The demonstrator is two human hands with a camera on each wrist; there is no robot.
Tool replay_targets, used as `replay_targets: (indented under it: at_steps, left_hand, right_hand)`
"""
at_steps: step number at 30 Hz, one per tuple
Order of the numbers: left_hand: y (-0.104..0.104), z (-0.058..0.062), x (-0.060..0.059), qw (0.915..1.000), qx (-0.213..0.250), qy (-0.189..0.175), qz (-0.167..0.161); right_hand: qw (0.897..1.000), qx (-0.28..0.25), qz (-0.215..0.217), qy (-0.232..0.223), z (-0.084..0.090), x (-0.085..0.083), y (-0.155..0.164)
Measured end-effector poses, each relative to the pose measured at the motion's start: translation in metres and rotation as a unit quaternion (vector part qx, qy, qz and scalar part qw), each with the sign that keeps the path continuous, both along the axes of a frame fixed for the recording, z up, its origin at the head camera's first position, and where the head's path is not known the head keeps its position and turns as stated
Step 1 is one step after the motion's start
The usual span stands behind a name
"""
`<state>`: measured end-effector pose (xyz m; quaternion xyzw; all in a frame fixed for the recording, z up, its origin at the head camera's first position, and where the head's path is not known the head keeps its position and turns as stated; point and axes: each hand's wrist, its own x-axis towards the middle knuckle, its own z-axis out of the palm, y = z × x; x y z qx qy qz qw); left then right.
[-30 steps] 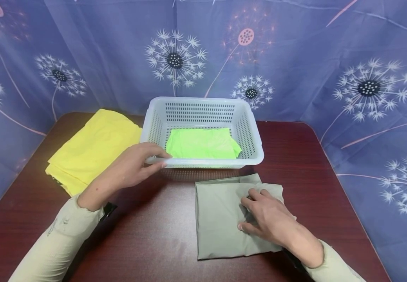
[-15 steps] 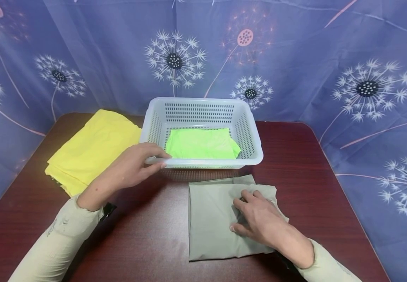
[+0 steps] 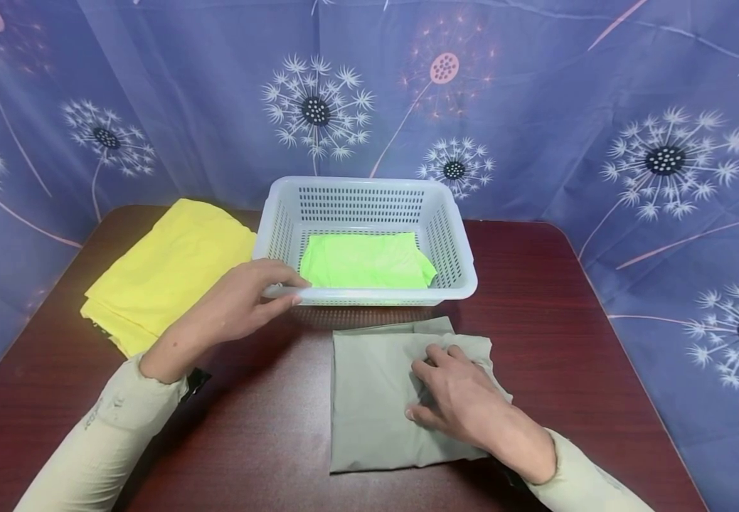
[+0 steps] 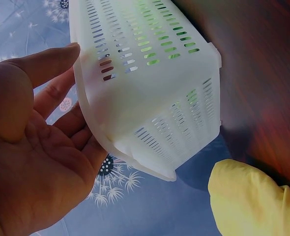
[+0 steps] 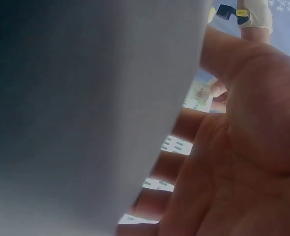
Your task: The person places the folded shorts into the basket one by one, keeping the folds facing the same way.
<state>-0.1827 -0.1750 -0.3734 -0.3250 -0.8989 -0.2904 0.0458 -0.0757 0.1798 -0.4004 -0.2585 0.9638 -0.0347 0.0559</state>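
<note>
Right now right hand (image 3: 455,398) presses flat on folded grey-green cloth (image 3: 375,398) at desk near edge, fingers loosely bent; white basket (image 3: 369,295) just beyond, left hand (image 3: 241,302) gripping its near rim.

Folded grey-green cloth and white basket on the dark red surface

The grey-green cloth (image 3: 382,398) is folded to a flat rectangle, with one loose flap at its far right corner, and it lies on the surface just in front of the basket. The basket (image 3: 369,295) is white plastic, rectangular, with slotted walls and a smooth rim; it stands upright in the middle of the surface. Inside it, on the bottom, lies a bright green cloth (image 3: 365,261), folded flat.
</note>
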Motion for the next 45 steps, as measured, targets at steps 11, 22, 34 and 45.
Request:
replay_targets:
  at_steps: [11, 22, 34, 45]
  left_hand:
    - [-0.001, 0.001, 0.001, 0.9999, -0.005, -0.010, 0.005]
    - [-0.001, 0.002, 0.001, 0.9999, -0.007, -0.009, 0.005]
    - [0.000, -0.001, 0.001, 1.0000, -0.002, -0.002, 0.004]
    - [-0.001, -0.001, 0.000, 0.9999, -0.005, -0.010, 0.005]
  right_hand:
    - [1.000, 0.006, 0.000, 0.003, -0.002, 0.000, -0.013]
    - [1.000, 0.012, -0.014, 0.001, 0.000, 0.001, -0.024]
    - [0.999, 0.020, -0.025, -0.012, -0.001, -0.001, -0.036]
    - [0.999, 0.031, -0.030, -0.020, 0.000, -0.002, -0.046]
